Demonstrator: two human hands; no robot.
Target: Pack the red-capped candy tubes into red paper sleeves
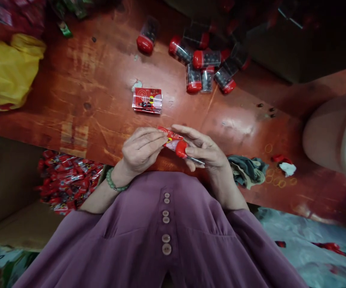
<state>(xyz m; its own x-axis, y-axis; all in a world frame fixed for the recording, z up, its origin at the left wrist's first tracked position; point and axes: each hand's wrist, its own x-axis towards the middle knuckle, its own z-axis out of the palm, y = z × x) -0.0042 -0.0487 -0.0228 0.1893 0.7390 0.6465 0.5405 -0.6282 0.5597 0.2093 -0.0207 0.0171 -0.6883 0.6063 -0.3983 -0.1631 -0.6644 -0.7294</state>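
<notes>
My left hand (143, 149) pinches a red printed wrapper sleeve (172, 138) with a cartoon figure on it. In my right hand (206, 150) lies a small clear bottle with a red cap (181, 149), its capped end touching the wrapper. Thumb and fingers close around the bottle, and its body is partly hidden by them. Just beyond my hands sits a stack of the same flat red wrappers (147, 101). Farther off, several clear bottles with red caps (207, 59), filled with dark little balls, lie in a loose pile, and one such bottle (146, 40) stands apart to the left.
A cardboard box of wrapped red pieces (73, 176) is at the left below the table edge. Right of my hands are a crumpled grey cloth (247, 170), rubber bands (276, 182) and a large pale bucket (325, 132). A yellow bag (7, 76) lies far left.
</notes>
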